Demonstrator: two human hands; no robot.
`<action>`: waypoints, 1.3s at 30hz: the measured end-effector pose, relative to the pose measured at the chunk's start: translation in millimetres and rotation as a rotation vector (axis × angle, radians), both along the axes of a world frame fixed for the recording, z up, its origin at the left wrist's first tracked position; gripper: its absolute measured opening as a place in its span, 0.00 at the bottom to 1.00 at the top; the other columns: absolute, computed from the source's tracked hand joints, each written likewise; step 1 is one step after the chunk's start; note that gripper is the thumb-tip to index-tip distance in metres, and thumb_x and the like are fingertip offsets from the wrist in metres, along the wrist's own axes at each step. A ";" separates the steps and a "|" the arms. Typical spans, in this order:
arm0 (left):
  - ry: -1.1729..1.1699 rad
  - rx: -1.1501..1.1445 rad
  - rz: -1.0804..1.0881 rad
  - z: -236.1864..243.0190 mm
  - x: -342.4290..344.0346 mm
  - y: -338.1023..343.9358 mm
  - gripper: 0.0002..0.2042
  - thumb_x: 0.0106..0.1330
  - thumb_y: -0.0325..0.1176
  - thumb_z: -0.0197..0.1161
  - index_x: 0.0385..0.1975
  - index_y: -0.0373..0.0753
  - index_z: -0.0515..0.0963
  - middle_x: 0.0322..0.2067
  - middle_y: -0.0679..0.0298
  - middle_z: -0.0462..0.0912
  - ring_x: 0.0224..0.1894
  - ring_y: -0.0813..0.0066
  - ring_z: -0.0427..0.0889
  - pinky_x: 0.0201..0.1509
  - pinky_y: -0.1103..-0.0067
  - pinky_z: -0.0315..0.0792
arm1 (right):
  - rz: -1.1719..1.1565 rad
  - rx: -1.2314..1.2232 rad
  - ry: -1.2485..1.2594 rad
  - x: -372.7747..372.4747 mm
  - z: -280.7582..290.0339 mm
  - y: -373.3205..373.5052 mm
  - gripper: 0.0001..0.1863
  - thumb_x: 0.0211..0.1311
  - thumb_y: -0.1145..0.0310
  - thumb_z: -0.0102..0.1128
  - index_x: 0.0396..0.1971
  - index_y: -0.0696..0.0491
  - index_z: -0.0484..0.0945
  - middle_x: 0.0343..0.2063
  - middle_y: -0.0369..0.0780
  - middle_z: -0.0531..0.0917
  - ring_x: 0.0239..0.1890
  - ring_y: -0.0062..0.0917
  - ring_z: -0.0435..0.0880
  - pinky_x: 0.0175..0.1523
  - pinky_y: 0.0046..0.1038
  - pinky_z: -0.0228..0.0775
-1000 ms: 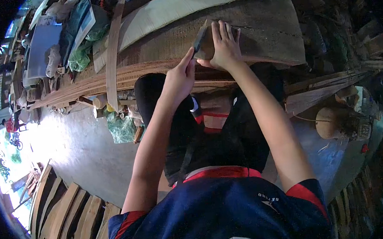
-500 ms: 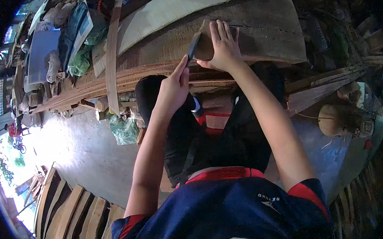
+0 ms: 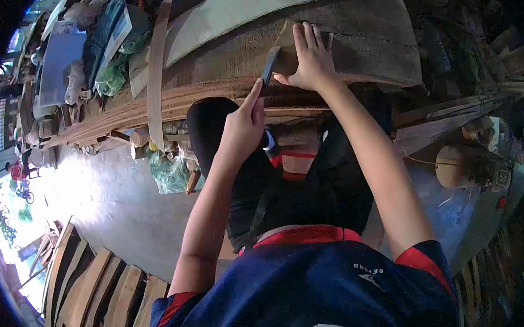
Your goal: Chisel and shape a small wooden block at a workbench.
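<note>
left hand point(image 3: 246, 126) gripping flat dark tool point(image 3: 271, 65) (maybe file); right hand point(image 3: 314, 64) spread over wood piece point(image 3: 288, 55). better: press wood firmly, make even strokes.

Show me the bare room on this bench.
The dark board has two bare patches: one from the right hand to the board's right end, though cracked; another between the crosswise wooden strip and the dark tool in the left hand, bordered beyond by the pale board. Left of the strip, the green plastic bag and clutter crowd it.
</note>
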State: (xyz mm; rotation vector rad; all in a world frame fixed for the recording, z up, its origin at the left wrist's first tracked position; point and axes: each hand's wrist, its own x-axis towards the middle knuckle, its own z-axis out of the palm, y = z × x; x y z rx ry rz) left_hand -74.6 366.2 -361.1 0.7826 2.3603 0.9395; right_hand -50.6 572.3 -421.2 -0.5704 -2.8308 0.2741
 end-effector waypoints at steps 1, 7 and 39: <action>0.003 -0.003 0.006 -0.5 -3.0 2.1 0.19 0.65 0.36 0.48 0.57 0.48 0.63 0.25 0.41 0.75 0.32 0.46 0.76 0.33 0.66 0.71 | 0.006 -0.009 -0.037 -1.5 1.6 -4.0 0.63 0.30 0.34 0.63 0.63 0.57 0.44 0.63 0.52 0.48 0.66 0.43 0.44 0.64 0.55 0.32; 0.015 0.042 -0.012 -3.7 -9.1 11.3 0.19 0.65 0.35 0.48 0.57 0.47 0.63 0.27 0.39 0.75 0.35 0.46 0.77 0.35 0.66 0.71 | -0.010 0.006 -0.033 -0.7 0.4 -0.1 0.65 0.29 0.31 0.62 0.63 0.57 0.44 0.63 0.52 0.48 0.66 0.44 0.42 0.64 0.56 0.31; -0.034 -0.100 -0.089 16.5 -46.1 22.6 0.19 0.67 0.40 0.45 0.58 0.53 0.62 0.20 0.49 0.76 0.15 0.64 0.76 0.23 0.72 0.71 | 0.082 -0.044 0.022 1.2 0.2 3.6 0.63 0.30 0.33 0.62 0.63 0.56 0.44 0.63 0.51 0.49 0.66 0.44 0.45 0.64 0.54 0.34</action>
